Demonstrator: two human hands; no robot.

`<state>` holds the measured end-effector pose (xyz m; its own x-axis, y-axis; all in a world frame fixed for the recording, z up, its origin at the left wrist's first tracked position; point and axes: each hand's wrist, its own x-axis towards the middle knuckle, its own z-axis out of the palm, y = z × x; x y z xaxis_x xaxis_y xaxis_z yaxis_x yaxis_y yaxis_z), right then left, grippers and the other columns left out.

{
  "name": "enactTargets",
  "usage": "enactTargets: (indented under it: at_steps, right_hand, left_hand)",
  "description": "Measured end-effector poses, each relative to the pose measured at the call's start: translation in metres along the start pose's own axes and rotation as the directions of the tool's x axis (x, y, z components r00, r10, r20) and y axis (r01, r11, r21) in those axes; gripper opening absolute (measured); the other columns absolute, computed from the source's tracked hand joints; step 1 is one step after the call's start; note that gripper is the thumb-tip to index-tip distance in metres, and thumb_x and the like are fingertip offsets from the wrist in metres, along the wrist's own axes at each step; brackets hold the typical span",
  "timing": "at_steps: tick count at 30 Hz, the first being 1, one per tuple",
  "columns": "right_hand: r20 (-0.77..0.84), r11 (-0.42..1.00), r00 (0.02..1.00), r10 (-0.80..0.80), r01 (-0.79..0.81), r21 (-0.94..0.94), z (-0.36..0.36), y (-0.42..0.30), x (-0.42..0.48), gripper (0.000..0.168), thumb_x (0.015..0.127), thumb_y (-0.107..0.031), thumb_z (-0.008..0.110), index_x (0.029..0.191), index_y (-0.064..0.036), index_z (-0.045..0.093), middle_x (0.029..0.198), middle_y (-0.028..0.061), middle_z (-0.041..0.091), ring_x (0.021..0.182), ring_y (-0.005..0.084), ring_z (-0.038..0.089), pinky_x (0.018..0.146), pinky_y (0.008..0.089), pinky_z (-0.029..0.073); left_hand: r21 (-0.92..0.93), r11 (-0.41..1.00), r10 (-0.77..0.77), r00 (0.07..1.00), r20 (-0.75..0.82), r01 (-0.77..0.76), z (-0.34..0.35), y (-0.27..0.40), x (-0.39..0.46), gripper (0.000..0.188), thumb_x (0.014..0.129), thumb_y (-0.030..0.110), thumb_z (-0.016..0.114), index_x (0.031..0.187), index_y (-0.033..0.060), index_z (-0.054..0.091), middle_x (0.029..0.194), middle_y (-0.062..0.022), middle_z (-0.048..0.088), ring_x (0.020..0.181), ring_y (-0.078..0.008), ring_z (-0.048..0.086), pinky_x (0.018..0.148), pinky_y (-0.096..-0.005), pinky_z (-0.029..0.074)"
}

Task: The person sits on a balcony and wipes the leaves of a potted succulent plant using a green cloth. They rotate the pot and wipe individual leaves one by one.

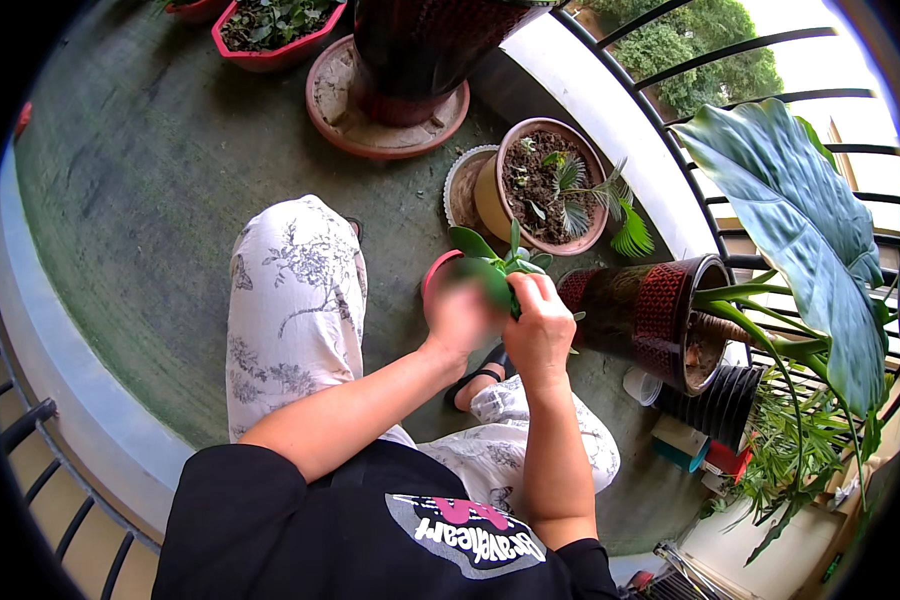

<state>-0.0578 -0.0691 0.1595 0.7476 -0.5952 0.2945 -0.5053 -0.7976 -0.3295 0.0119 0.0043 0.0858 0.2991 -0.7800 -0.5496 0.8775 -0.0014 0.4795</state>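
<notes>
A small potted plant with thick green leaves stands between my knees, its pink pot partly hidden by my left hand. My left hand lies over the pot and the lower leaves; it is blurred, so its fingers cannot be made out. At the plant's right side, my right hand has its fingers closed on green leaves or a stem. Just beyond the plant is a round tan pot with dark soil and small fan-leaved seedlings.
A tall dark-red glazed pot with a huge-leaved plant leans at the right. Stacked black pots lie below it. Another glazed pot stands in a wide saucer ahead. A red planter is farther back. Black railings edge the balcony.
</notes>
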Motion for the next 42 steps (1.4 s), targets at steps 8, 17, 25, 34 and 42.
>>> enactTargets:
  at_steps: [8, 17, 25, 34, 42]
  right_hand:
    - [0.071, 0.954, 0.997, -0.039, 0.059, -0.295, 0.002, -0.002, 0.005, 0.022, 0.071, -0.010, 0.064, 0.093, -0.013, 0.063, 0.089, 0.0036, 0.059, 0.075, 0.0238, 0.061, 0.057, 0.0342, 0.050]
    - [0.226, 0.996, 0.970, 0.087, -0.081, -0.036, -0.007, -0.004, -0.003, 0.029, 0.066, -0.009, 0.069, 0.095, -0.012, 0.067, 0.089, 0.0062, 0.061, 0.077, 0.0290, 0.064, 0.064, 0.0368, 0.051]
    - [0.183, 0.941, 0.980, 0.074, -0.008, -0.339, 0.005, -0.010, 0.004, 0.037, 0.065, -0.011, 0.069, 0.102, -0.011, 0.065, 0.093, 0.0056, 0.059, 0.078, 0.0270, 0.062, 0.062, 0.0361, 0.050]
    - [0.289, 0.975, 0.932, 0.218, -0.220, -0.024, -0.014, -0.009, -0.016, 0.033, 0.067, -0.005, 0.071, 0.099, -0.011, 0.070, 0.092, 0.0071, 0.063, 0.078, 0.0293, 0.064, 0.069, 0.0362, 0.051]
    - [0.124, 0.963, 0.988, 0.088, -0.052, -0.263, 0.001, -0.005, -0.013, 0.034, 0.069, -0.010, 0.070, 0.103, -0.015, 0.069, 0.086, 0.0057, 0.060, 0.072, 0.0267, 0.063, 0.060, 0.0365, 0.050]
  left_hand:
    - [-0.147, 0.988, -0.030, 0.998, 0.055, 0.038, 0.002, 0.000, 0.000, 0.034, 0.089, 0.003, 0.055, 0.122, 0.0045, 0.051, 0.112, -0.0036, 0.062, 0.101, -0.0106, 0.058, 0.088, -0.0278, 0.047]
    - [-0.177, 0.982, -0.043, 0.994, 0.097, 0.060, 0.000, -0.003, 0.000, 0.051, 0.079, -0.013, 0.044, 0.127, 0.0027, 0.045, 0.116, -0.0059, 0.058, 0.107, -0.0161, 0.057, 0.092, -0.0302, 0.045]
    - [-0.227, 0.972, -0.036, 0.993, 0.116, 0.062, -0.001, -0.004, 0.002, 0.053, 0.077, -0.014, 0.043, 0.127, 0.0020, 0.045, 0.120, -0.0083, 0.056, 0.111, -0.0174, 0.054, 0.094, -0.0312, 0.044]
    - [-0.271, 0.955, -0.099, 0.992, 0.081, 0.117, 0.009, 0.005, -0.008, 0.059, 0.068, -0.019, 0.036, 0.125, -0.0016, 0.043, 0.117, -0.0124, 0.055, 0.099, -0.0194, 0.057, 0.078, -0.0279, 0.048]
    - [-0.242, 0.963, -0.073, 0.980, 0.186, 0.118, 0.008, 0.011, -0.010, 0.062, 0.069, -0.018, 0.038, 0.127, 0.0011, 0.044, 0.123, -0.0090, 0.054, 0.113, -0.0205, 0.053, 0.092, -0.0303, 0.044]
